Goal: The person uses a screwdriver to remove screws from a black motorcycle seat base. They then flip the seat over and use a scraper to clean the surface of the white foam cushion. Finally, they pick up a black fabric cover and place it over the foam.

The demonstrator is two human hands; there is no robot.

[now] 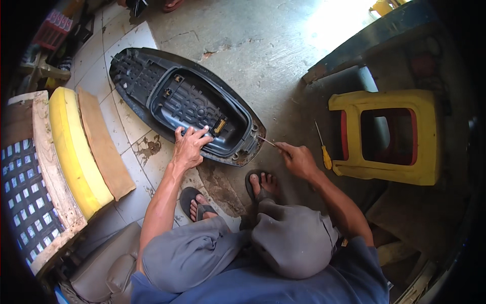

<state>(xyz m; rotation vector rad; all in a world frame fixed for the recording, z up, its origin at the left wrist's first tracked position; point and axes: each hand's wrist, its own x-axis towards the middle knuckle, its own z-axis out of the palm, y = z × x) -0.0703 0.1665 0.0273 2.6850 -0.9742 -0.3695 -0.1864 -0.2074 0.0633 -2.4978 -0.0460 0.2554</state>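
Observation:
An upturned black motorcycle seat base (131, 101) lies slantwise on the floor, its ribbed underside facing up. My left hand (190, 148) rests over the near rim of its deep middle hollow, fingers spread and reaching inside. A small brass-coloured piece (219, 125) sits in the hollow beside those fingertips. Closed in a fist, my right hand (299, 159) grips a thin metal tool (267, 141) with a straight shaft; its handle is hidden in the palm. The tool's tip touches or nearly touches the narrow right end of the base, by the metal fittings there.
A yellow-handled screwdriver (324, 147) lies right of my right hand, by a tipped yellow plastic stool (349, 101). At left stand a yellow foam pad (81, 152), a brown board (106, 147) and a webbed wooden frame (55, 172). My sandalled feet are close to the base.

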